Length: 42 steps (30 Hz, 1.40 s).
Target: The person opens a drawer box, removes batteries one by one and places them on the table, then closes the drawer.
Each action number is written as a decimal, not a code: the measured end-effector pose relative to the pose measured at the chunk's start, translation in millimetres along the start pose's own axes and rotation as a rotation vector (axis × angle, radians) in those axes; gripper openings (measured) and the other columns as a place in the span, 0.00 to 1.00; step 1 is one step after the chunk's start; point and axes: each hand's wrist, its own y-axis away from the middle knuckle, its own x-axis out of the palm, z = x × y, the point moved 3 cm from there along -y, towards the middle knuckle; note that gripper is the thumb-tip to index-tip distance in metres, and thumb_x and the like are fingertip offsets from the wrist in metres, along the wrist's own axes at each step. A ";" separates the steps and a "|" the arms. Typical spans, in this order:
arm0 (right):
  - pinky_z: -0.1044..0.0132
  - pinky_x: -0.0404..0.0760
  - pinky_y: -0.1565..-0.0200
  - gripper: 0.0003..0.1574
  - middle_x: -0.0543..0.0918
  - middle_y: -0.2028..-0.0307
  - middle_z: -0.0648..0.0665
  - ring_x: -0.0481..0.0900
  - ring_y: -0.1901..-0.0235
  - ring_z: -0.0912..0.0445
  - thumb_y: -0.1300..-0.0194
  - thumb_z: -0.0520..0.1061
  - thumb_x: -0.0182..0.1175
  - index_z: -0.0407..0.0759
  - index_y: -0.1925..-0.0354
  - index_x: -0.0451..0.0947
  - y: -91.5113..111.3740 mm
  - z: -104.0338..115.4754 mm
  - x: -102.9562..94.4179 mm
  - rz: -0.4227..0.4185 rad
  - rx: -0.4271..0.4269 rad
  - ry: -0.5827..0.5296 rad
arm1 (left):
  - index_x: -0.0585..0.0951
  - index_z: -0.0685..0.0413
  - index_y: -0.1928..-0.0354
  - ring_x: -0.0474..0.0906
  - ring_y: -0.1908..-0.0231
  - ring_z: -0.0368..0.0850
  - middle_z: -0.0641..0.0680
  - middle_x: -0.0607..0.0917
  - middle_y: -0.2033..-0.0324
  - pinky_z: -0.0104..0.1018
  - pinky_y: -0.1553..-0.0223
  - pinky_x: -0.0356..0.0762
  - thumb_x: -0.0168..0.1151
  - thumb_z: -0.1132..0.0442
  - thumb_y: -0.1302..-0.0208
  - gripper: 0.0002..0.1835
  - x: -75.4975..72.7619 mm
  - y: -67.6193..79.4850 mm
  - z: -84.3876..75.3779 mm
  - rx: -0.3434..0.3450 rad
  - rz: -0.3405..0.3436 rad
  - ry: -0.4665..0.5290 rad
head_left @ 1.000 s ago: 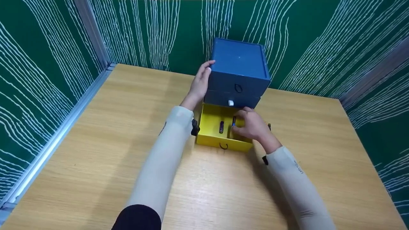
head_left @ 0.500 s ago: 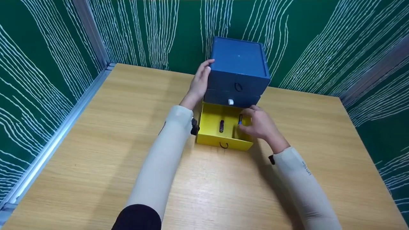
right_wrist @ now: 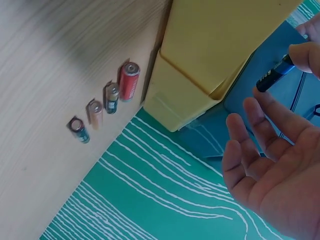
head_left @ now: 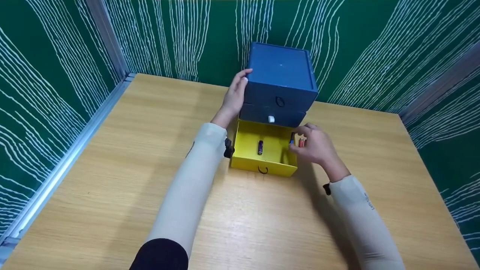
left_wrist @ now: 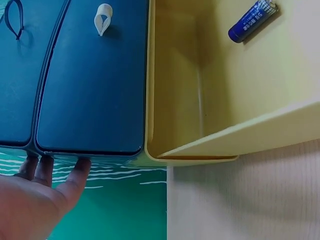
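Observation:
My right hand pinches a black-and-blue battery between thumb and index finger, over the right wall of the pulled-out yellow drawer. The other fingers are loosely bent in the right wrist view. Inside the drawer lies a dark blue-purple battery, its blue label plain in the left wrist view. The fingers of my left hand rest against the left side of the blue drawer cabinet, straight and fairly spread.
On the wooden table, right of the drawer, a red battery stands in a row with several others, including a green-and-tan one. A white loop handle sticks out from the middle drawer. A green wall with white lines rises behind the cabinet.
My right hand has carried the black-and-blue battery rightward, from above the drawer's inside to its right edge. A red battery beyond has come into sight. My left hand stays on the cabinet.

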 end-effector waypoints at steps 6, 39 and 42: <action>0.56 0.73 0.60 0.27 0.74 0.59 0.48 0.69 0.63 0.52 0.54 0.57 0.62 0.47 0.55 0.74 3.5 -3.4 -5.6 -0.040 0.014 0.009 | 0.62 0.36 0.41 0.54 0.39 0.36 0.41 0.59 0.37 0.38 0.38 0.52 0.31 0.48 0.32 0.19 -1.4 1.0 -3.5 -0.005 0.003 0.007; 0.49 0.70 0.60 0.31 0.72 0.58 0.41 0.66 0.60 0.46 0.56 0.61 0.63 0.47 0.56 0.73 14.8 -62.6 -15.0 0.024 0.142 0.092 | 0.68 0.35 0.46 0.59 0.42 0.38 0.41 0.64 0.41 0.38 0.40 0.56 0.40 0.49 0.34 0.16 -2.8 -1.2 -3.1 -0.079 0.019 0.134; 0.48 0.70 0.61 0.30 0.72 0.57 0.40 0.66 0.60 0.45 0.55 0.60 0.63 0.46 0.56 0.73 15.8 -68.0 -15.4 0.037 0.155 0.094 | 0.68 0.36 0.46 0.59 0.42 0.37 0.41 0.64 0.40 0.38 0.40 0.56 0.39 0.50 0.34 0.16 -2.7 -1.4 -2.6 -0.068 0.020 0.138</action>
